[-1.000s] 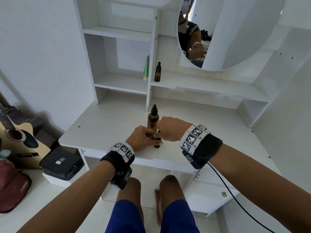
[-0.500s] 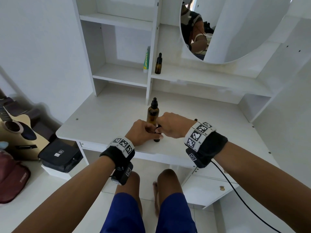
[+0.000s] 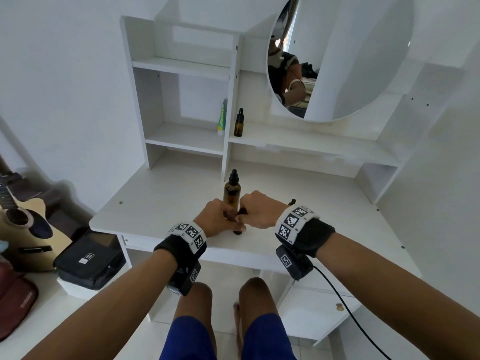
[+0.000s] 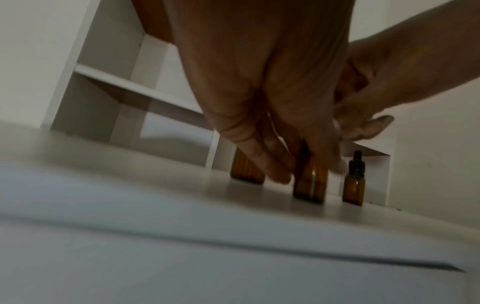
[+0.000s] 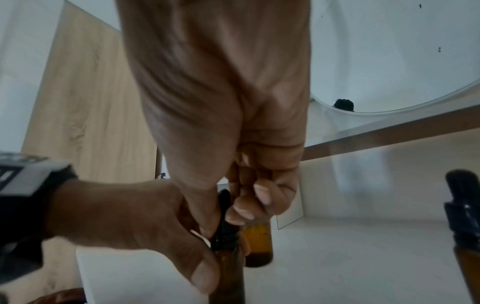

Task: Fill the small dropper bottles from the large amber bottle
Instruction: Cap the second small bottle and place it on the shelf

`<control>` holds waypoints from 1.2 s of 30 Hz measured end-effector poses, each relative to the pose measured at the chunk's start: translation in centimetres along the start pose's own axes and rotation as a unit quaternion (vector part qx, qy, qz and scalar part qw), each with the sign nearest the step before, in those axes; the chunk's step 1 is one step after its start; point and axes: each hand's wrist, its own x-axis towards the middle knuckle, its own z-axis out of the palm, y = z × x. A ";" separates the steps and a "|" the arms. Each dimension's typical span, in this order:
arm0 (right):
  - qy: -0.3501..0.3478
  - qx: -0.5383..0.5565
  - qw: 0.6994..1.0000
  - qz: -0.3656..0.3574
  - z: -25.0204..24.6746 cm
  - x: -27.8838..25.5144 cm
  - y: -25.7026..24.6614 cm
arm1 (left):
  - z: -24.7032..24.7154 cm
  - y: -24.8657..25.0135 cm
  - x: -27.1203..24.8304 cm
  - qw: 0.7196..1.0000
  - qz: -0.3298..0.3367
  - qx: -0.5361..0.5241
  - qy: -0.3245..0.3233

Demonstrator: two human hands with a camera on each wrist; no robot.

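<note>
My left hand (image 3: 220, 219) is wrapped round the small dropper bottle (image 5: 228, 267) near the desk's (image 3: 161, 198) front edge while my right hand (image 3: 257, 211) pinches its black cap (image 5: 223, 222). The large amber bottle (image 3: 232, 193) stands just behind, so a jerky twist could knock it or spill. No readable labels on the bottles, just coded squares on my wristbands (image 3: 294, 220).

Upright amber dropper bottles (image 4: 309, 185) on desk (image 3: 161, 201)
</note>
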 end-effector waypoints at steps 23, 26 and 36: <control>0.266 0.204 0.942 -0.001 -5.7 2.7 3.6 | -3.5 -2.5 0.7 0.965 -0.113 0.237 -0.006; 0.321 0.188 0.928 0.018 -8.3 5.1 4.4 | -3.4 -2.5 0.5 0.964 -0.112 0.242 -0.010; 0.340 0.226 0.909 0.083 -9.8 12.6 7.0 | -3.5 -2.8 0.2 0.963 -0.103 0.248 -0.032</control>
